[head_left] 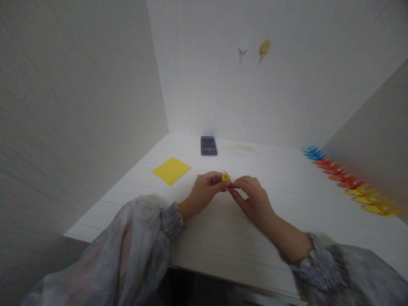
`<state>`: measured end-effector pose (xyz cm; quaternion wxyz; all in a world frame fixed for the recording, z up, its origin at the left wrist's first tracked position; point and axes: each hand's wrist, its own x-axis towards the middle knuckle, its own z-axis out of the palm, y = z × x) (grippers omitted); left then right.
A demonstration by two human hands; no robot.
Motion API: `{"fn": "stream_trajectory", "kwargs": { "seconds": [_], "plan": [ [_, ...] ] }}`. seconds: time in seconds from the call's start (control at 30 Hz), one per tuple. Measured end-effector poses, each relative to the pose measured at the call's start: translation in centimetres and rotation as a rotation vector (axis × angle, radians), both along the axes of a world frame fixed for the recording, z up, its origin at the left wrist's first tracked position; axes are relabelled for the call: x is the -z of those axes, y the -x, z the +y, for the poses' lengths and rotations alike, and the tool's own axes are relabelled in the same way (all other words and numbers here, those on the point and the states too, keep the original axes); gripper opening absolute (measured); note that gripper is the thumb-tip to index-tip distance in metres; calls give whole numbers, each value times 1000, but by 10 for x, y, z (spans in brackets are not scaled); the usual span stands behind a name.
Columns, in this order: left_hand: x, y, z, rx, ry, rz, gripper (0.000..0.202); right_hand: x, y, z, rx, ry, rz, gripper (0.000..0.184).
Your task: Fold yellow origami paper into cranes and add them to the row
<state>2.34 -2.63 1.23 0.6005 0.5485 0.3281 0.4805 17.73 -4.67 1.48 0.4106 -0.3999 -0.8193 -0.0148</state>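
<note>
A small folded piece of yellow paper [225,177] with two upright points is held above the middle of the white table [223,238]. My left hand [205,189] grips it between thumb and fingers; a ring sits on one finger. From the right, my right hand [251,195] pinches the lower right edge of the same paper with thumb and forefinger. Part of the folded paper is hidden behind my fingertips. A flat stack of yellow paper squares [171,171] lies to the left of my hands.
A row of folded paper cranes [346,180], blue, orange, red and yellow, runs along the right side. At the back stands a dark blurred object [208,145]. A tiny orange scrap [198,175] lies by my left hand. Two hooks [264,47] hang on the back wall.
</note>
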Motion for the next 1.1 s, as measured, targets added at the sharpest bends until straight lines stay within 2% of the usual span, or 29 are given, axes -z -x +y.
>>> {"fn": "stream_trajectory", "kwargs": {
  "seconds": [0.17, 0.33, 0.43, 0.57, 1.1],
  "plan": [
    [-3, 2, 0, 3, 47, 30, 19, -5, 1, -4, -27, 191, 178, 7],
    [-4, 2, -2, 88, 48, 16, 20, 2, -1, 1, -85, 392, 402, 7],
    [-3, 1, -2, 115, 47, 22, 21, 6, -3, 4, -141, 465, 533, 13],
    [-2, 1, -2, 134, 20, 47, 22, 1, -3, 3, -181, 570, 665, 12],
    [-6, 2, -5, 154, 52, 91, 24, -10, -9, 3, -225, 563, 619, 11]
  ]
}}
